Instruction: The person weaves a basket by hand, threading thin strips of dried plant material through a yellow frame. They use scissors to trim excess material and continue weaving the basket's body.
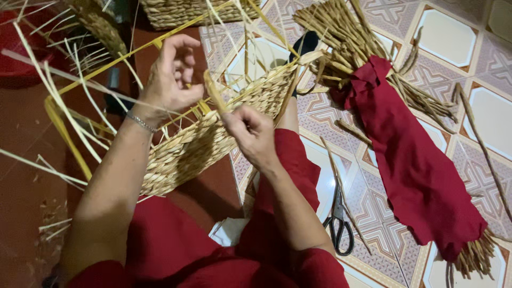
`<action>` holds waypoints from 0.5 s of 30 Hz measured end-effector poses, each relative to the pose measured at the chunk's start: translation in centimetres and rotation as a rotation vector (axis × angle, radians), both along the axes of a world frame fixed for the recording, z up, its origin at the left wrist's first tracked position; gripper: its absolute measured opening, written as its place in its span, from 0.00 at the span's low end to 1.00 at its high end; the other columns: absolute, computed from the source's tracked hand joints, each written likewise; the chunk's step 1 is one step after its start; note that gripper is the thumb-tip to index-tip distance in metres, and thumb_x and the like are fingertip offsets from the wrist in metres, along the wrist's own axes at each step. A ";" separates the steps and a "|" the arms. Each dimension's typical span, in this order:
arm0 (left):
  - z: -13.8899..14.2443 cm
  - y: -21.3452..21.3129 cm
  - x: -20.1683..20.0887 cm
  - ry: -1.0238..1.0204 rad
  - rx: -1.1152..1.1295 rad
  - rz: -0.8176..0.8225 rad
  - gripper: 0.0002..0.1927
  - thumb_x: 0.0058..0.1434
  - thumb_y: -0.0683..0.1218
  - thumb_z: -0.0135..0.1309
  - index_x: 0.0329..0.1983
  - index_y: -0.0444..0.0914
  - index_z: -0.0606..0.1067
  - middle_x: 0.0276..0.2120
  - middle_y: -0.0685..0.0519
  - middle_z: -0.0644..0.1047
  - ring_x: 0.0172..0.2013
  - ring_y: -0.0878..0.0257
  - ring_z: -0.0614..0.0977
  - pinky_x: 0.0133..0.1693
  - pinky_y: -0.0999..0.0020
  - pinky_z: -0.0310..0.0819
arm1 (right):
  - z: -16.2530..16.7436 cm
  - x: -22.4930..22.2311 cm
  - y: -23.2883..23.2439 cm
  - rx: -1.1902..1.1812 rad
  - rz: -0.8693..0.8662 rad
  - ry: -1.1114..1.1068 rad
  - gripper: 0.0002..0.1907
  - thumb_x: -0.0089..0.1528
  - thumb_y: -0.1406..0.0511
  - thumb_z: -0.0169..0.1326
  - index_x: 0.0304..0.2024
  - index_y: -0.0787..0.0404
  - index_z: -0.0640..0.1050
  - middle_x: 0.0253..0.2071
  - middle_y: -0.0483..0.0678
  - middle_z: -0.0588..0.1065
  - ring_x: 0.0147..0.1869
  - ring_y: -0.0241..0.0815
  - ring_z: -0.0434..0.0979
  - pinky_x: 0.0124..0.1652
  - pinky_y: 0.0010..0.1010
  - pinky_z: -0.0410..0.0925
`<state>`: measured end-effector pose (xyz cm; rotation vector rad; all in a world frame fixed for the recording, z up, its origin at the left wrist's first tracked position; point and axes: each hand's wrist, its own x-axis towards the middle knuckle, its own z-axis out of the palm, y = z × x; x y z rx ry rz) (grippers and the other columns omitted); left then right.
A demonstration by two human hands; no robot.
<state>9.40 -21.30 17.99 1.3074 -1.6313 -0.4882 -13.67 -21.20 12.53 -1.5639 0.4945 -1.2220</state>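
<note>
The left hand hovers over the half-woven basket, its grip loosely curled with fingertips pinching a thin pale strand. The right hand has its grip closed on a flat fibre strip standing up from the basket's woven wall. The basket rests tilted across the person's lap, above the tiled floor. Scissors lie on the floor beside the red-clad leg, near a bundle of dried fibre wrapped in red cloth.
</note>
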 end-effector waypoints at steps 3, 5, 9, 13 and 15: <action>-0.2 0.2 -0.4 -0.221 -0.149 0.009 0.33 0.50 0.35 0.63 0.61 0.38 0.68 0.44 0.53 0.65 0.39 0.65 0.71 0.35 0.74 0.75 | 0.4 1.0 -0.7 0.098 -0.007 0.034 0.16 0.68 0.67 0.55 0.25 0.61 0.71 0.23 0.40 0.70 0.26 0.27 0.64 0.27 0.24 0.60; -0.4 0.1 -0.5 -0.303 -0.214 -0.044 0.26 0.51 0.36 0.63 0.54 0.38 0.73 0.44 0.51 0.67 0.41 0.64 0.75 0.40 0.73 0.80 | 0.7 1.6 -1.4 0.179 0.050 -0.030 0.16 0.68 0.66 0.54 0.25 0.60 0.70 0.23 0.39 0.71 0.26 0.27 0.65 0.27 0.23 0.60; -1.2 -0.4 -0.3 -0.341 -0.153 -0.137 0.11 0.55 0.34 0.59 0.40 0.38 0.80 0.43 0.49 0.75 0.44 0.62 0.79 0.43 0.72 0.84 | 1.0 2.0 -2.2 0.172 0.078 -0.072 0.12 0.71 0.65 0.53 0.31 0.61 0.74 0.27 0.41 0.73 0.29 0.27 0.68 0.29 0.24 0.63; -2.0 -1.6 0.0 -0.266 0.022 -0.074 0.09 0.65 0.34 0.56 0.45 0.38 0.80 0.45 0.48 0.82 0.43 0.62 0.85 0.43 0.70 0.81 | 0.3 0.6 -2.9 0.216 -0.118 0.023 0.09 0.70 0.64 0.49 0.42 0.59 0.79 0.29 0.43 0.75 0.25 0.28 0.66 0.24 0.21 0.62; -2.2 -2.1 0.4 0.086 0.261 -0.075 0.11 0.62 0.32 0.51 0.45 0.37 0.77 0.43 0.47 0.81 0.41 0.60 0.86 0.42 0.68 0.83 | -0.3 0.1 -2.9 0.197 -0.177 0.003 0.08 0.71 0.65 0.50 0.47 0.59 0.80 0.32 0.44 0.75 0.29 0.29 0.66 0.28 0.21 0.61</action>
